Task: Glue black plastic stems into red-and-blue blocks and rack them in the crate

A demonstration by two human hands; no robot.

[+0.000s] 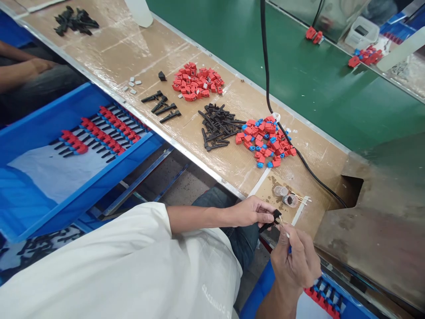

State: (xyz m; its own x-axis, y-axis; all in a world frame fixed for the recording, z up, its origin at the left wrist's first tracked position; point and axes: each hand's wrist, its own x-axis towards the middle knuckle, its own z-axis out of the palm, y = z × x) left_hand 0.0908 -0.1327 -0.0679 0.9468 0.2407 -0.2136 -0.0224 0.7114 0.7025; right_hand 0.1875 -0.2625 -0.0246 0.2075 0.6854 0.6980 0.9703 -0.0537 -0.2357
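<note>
My left hand (254, 212) pinches a black plastic part (276, 214) just off the table's front edge. In my right hand (295, 257), a thin cotton swab (281, 220) is held between thumb and fingers, its far end at the black part. A bit of blue shows by the right fingers; I cannot tell what it is. Close beyond the hands stand two small clear cups, one holding dark liquid (291, 200) and one paler (280, 191). More swabs (303, 198) lie beside them on the stained board.
Along the table lie piles of red-and-blue pieces (265, 141), black handle-like parts (221, 124) and red pieces (198, 82). A blue tray (40, 206) at left holds rows of assembled pieces. A black cable (265, 57) hangs across the table. Another person's arm (23, 71) rests at far left.
</note>
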